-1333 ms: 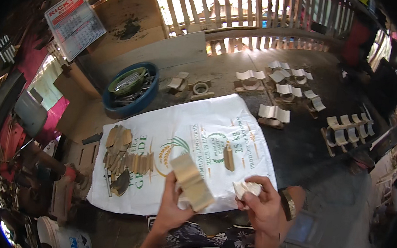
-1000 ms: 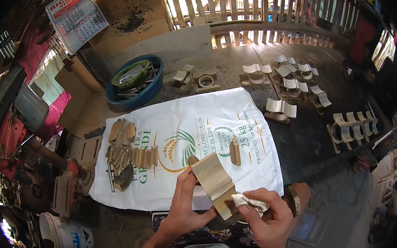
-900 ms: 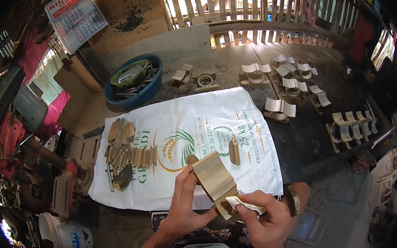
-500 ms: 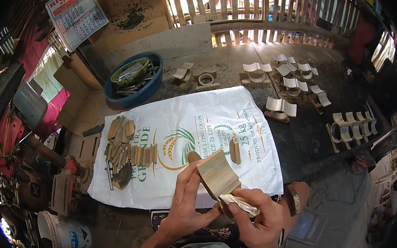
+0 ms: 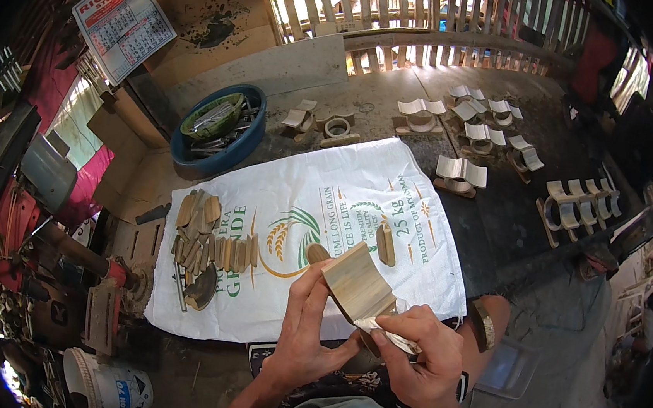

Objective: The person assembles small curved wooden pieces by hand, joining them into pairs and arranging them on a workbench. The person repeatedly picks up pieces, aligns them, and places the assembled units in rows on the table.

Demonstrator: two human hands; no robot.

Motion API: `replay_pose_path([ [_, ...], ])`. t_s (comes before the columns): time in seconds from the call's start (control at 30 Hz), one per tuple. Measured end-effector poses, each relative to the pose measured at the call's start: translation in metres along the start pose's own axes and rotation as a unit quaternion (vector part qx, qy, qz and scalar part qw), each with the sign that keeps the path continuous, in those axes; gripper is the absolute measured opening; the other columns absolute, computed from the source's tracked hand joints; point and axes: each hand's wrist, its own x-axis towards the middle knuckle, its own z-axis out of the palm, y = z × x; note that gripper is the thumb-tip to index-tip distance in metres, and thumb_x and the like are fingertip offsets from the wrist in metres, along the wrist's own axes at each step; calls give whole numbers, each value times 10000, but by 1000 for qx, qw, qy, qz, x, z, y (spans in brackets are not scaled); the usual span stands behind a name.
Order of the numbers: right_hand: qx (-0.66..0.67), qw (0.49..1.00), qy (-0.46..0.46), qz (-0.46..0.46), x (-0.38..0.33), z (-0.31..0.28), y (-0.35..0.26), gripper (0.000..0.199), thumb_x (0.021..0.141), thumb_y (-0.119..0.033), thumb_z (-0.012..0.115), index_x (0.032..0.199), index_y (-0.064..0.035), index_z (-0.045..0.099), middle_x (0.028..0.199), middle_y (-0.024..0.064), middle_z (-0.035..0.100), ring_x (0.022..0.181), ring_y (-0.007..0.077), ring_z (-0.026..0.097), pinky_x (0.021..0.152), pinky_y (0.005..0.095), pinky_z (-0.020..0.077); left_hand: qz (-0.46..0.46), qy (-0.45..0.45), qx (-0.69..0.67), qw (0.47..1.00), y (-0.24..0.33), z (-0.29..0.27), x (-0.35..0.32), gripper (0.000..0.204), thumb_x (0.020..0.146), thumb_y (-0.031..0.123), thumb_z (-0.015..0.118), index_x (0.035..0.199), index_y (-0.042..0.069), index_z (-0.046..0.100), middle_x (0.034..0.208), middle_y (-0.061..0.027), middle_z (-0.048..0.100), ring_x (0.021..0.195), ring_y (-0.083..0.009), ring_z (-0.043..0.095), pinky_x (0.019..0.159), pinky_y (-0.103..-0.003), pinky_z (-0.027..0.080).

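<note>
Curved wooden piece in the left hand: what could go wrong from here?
1. Slip: the left hand grips the curved wooden piece from its left side while the right hand holds a white wad against the near end; a hard push there might twist it loose.
2. Missed spot: the wad and fingers cover part of that end, so a flaw there could go unseen.
3. Disturbance: tugging the sack might shift the small wooden pieces lying on it.
</note>
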Motion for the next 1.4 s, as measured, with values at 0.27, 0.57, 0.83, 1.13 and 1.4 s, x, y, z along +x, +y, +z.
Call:
replay_pose_path([
  [0.27,-20,1000,6,-5,-3,1,1,309,808,73,823,1083,-6,706,812,132,691,674,283,631,593,374,478,6,1,11,1000,-1,-1,-1,1047,704,66,926,1567,-33,340,1538,-260,393,1440,-440,424,1172,-513,418],
  [0.57,-23,999,26,0,-5,0,5,302,814,81,808,1087,6,703,804,141,671,675,282,632,584,367,481,14,1,8,1000,0,-1,-1,1038,710,67,926,1563,-43,344,1534,-263,395,1428,-444,433,1158,-513,430],
  [0.83,-39,998,43,7,-3,-3,7,283,811,102,804,1061,28,695,808,154,682,671,274,642,573,360,484,15,0,21,1000,2,-3,-2,1034,720,88,937,1555,-67,346,1527,-268,400,1416,-443,443,1154,-516,437],
  [1.13,-38,997,70,8,-1,-5,8,250,827,119,789,1041,39,686,810,157,697,666,253,648,590,349,501,18,-4,29,999,3,-5,-3,1043,714,102,947,1549,-82,350,1522,-278,407,1412,-446,445,1151,-522,442],
  [1.4,-39,993,107,24,0,-5,18,204,889,94,743,1068,35,666,912,183,721,744,246,691,641,338,530,16,-5,30,999,3,-8,-4,1042,694,82,947,1539,-88,360,1535,-279,400,1428,-447,430,1167,-520,428],
])
